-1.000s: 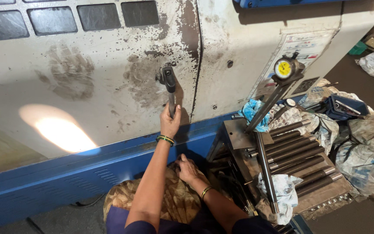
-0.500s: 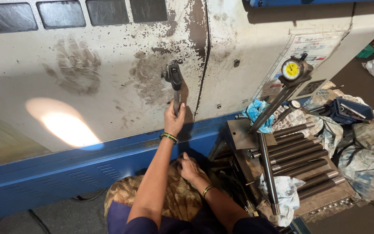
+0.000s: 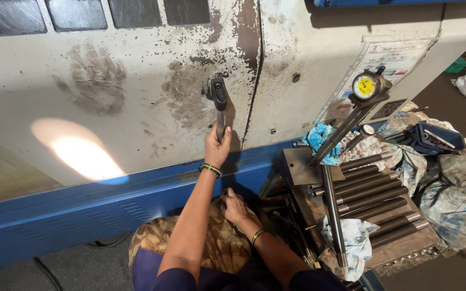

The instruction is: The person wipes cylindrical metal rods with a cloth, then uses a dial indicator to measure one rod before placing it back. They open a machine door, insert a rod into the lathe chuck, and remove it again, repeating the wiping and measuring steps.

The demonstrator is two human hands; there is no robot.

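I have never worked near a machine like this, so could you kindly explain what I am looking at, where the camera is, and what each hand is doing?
The picture comes from a camera worn on the person's head, looking down at their own arms. In front stands a large machine with a stained cream door above a blue base. The left hand grips the dark metal door handle. The right hand rests low by a patterned brown cloth. To the right, a tray holds grey metal rods, with a yellow-faced dial gauge on a slanted stand and crumpled rags nearby.
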